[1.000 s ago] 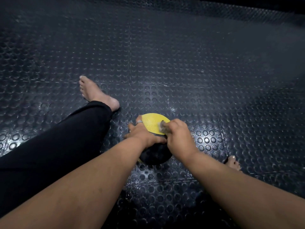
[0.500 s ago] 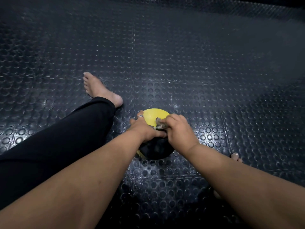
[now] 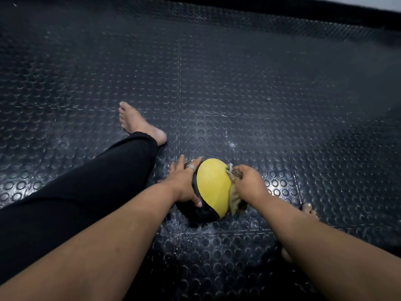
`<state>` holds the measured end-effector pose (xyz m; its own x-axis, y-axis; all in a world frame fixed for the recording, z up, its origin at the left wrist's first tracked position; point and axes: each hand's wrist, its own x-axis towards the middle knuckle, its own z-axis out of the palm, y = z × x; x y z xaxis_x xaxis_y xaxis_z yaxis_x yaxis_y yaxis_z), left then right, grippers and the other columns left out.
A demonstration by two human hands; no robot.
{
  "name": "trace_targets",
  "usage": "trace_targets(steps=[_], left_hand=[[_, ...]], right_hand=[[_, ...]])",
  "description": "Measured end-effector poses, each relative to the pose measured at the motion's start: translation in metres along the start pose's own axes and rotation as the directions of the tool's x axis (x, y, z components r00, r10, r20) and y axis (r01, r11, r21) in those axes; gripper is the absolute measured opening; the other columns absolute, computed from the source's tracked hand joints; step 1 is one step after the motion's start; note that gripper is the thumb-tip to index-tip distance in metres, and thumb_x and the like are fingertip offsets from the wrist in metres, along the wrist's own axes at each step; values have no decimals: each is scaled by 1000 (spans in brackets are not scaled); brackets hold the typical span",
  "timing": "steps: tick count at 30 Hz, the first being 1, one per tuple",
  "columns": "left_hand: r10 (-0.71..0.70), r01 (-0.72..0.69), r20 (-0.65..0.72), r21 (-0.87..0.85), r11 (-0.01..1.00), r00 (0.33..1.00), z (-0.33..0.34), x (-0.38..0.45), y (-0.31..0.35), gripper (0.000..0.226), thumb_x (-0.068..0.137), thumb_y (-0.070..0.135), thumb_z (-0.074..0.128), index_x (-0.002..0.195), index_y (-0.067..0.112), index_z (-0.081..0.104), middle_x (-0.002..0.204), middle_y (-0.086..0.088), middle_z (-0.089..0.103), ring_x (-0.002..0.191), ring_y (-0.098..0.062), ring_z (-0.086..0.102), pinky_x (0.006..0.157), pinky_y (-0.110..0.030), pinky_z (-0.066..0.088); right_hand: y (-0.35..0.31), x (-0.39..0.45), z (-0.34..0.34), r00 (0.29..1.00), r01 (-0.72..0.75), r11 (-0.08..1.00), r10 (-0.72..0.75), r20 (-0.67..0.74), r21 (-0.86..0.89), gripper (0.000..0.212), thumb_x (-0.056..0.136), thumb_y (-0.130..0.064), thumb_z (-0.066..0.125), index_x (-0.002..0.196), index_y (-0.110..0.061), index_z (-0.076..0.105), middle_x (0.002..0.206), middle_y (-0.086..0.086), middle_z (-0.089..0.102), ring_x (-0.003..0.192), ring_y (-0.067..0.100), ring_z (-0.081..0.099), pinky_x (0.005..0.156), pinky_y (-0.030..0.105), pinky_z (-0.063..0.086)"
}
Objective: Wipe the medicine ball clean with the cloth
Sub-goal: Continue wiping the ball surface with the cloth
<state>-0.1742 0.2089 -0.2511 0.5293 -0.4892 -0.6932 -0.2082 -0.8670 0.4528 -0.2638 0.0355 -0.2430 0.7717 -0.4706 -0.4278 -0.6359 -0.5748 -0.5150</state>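
A yellow and black medicine ball sits on the studded black floor mat between my arms. My left hand lies against the ball's left side, fingers spread and fairly straight, thumb near the lower black part. My right hand grips a crumpled beige cloth and presses it to the ball's right side. Cloth ends stick out above and below my fist. The ball's far side and underside are hidden.
My left leg in black trousers stretches out left of the ball, its bare foot on the mat. Toes of my other foot show behind my right forearm. The rubber mat reaches a dark wall base at the top.
The ball has turned, so more of its yellow panel faces up. My right hand slid the cloth from the ball's top down its right side. My left hand shifted to the left side.
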Motion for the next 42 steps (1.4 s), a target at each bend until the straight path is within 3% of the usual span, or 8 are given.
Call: trace_targets(steps=[4,10,14,21,26,32,39,42], left_hand=[[-4,6,-182,13,1000,983,10,-18,7,114,69,30,86,154,35,11,162,-1,2,149,-28,-1,112,-62,25],[48,-70,-314,-61,996,948,23,-31,11,87,84,34,75,154,20,25,159,6,19,144,-21,27,116,-35,28],[18,-66,-323,-139,988,946,24,-36,3,93,71,33,86,147,21,34,150,-3,38,135,-25,39,112,-34,34],[-37,8,-198,-148,989,979,28,-31,-4,127,61,44,90,156,21,9,163,-1,12,146,-27,22,117,-39,28],[-28,-14,-215,-192,981,976,30,-21,8,117,67,44,85,155,20,13,159,-2,18,141,-26,34,111,-38,36],[-42,6,-218,-163,987,975,28,-15,19,114,69,46,85,154,16,15,161,-2,16,141,-31,34,113,-40,34],[-77,26,-224,-222,975,972,21,-12,10,103,66,42,87,149,20,29,152,0,35,133,-27,44,107,-36,40],[-74,24,-224,-220,975,972,20,-11,11,104,66,45,87,149,20,29,153,-1,33,135,-27,43,108,-36,39]], right_hand=[[-1,-5,-10,999,-18,997,22,48,-69,32,94,-13,53,126,-12,56,103,2,65,66,1,49,53,10,36],[-11,-33,-6,996,94,984,-90,27,-154,38,90,-13,56,128,-15,57,118,7,56,105,23,57,87,22,40],[-25,-48,3,981,186,972,-193,-33,-141,38,90,-12,56,128,-18,56,122,4,53,103,18,56,86,20,40],[-24,-48,16,924,358,896,-380,-36,-264,36,91,-17,56,126,-18,58,112,7,54,106,25,49,94,31,40],[-22,-42,29,776,593,678,-625,83,-435,30,76,-18,56,104,-18,69,84,6,57,75,29,52,67,40,52],[-22,-5,21,973,65,995,-80,-218,-78,30,92,-5,47,118,-6,62,118,14,54,105,27,55,87,19,36],[-9,-9,20,733,668,668,-667,134,-327,33,76,1,57,105,-11,70,89,8,60,79,32,55,75,30,46],[-24,-4,19,898,426,887,-438,-34,-180,33,85,5,49,109,-9,67,99,6,55,97,26,53,83,19,37]])
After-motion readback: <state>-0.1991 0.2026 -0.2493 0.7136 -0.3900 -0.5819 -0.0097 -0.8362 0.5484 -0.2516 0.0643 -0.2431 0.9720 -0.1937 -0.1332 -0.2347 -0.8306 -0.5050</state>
